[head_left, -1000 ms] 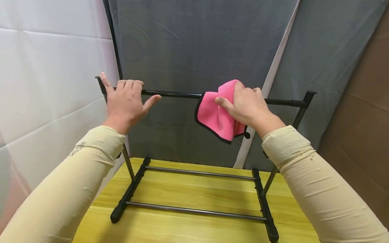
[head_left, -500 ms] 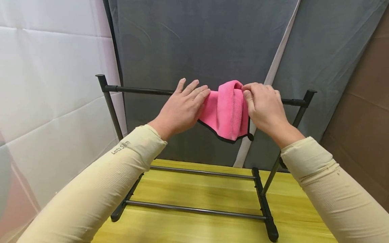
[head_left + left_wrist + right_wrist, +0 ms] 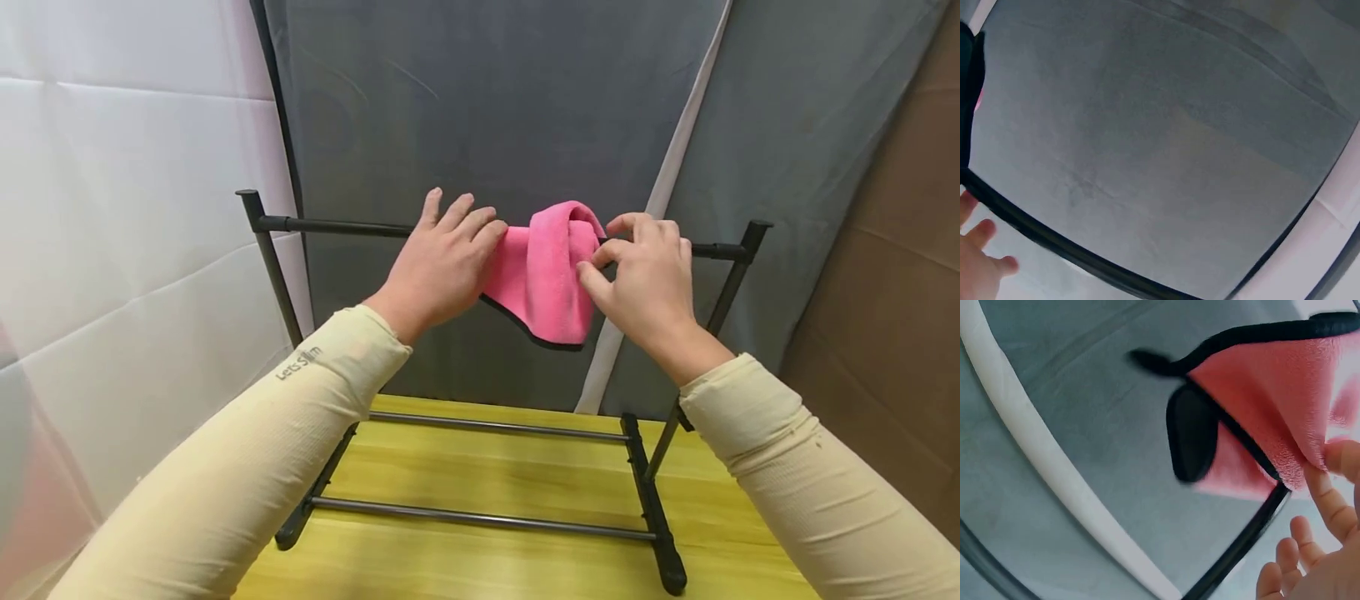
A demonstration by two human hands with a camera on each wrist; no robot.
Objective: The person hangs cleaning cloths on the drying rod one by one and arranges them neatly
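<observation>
A pink cloth [image 3: 551, 275] hangs bunched over the rack's top bar [image 3: 337, 226] above the yellow table [image 3: 480, 475], the left hand [image 3: 442, 267] pressing its left side with straight fingers, the right hand [image 3: 645, 279] pinching its right edge.

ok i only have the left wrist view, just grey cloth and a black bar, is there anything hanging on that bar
Observer: Yes. In the head view a pink towel hangs bunched over the rack's top bar, near its middle.
Operator: where's the left hand then
Observer: The left hand lies with straight fingers against the towel's left side, at the bar.
Operator: and the right
Observer: The right hand pinches the towel's right edge between thumb and forefinger.
Operator: what's the rack on
Observer: Its black feet stand on a yellow wooden table.
</observation>
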